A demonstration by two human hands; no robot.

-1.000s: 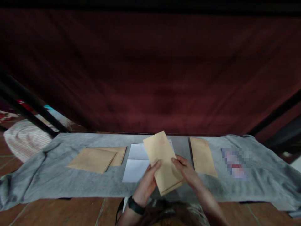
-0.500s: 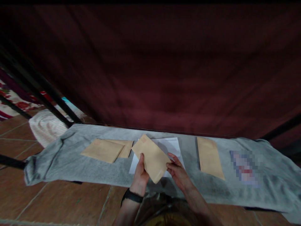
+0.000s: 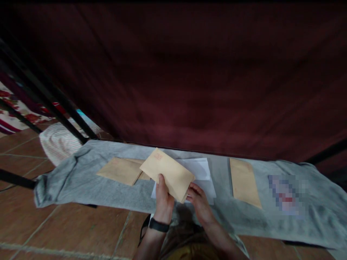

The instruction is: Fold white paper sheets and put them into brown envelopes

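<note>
A tan paper envelope point(image 3: 168, 173) with small red print near one corner is held tilted above the bench. My left hand point(image 3: 164, 202) grips its lower edge, thumb on top and the fingers hidden underneath. At the envelope's right end my right hand point(image 3: 197, 200) has its fingers curled against the edge, partly behind it. White paper sheets point(image 3: 202, 169) lie beneath, partly covered by the envelope and hands. To the left rest overlapping tan envelopes point(image 3: 119, 171). On the right is another tan stack of envelopes point(image 3: 244, 182).
Grey cloth point(image 3: 108, 196) covers the long, narrow bench. A blurred, pixelated item point(image 3: 286, 196) lies at its right. Behind hangs a dark red curtain point(image 3: 189, 90). Black metal bars point(image 3: 81, 126) stand at the left, near a striped cloth point(image 3: 59, 142) on the tiled floor.
The envelope has turned flatter and shifted left and slightly up. My right hand's fingers, spread before, are now curled in at its right end. The view has shifted slightly.
</note>
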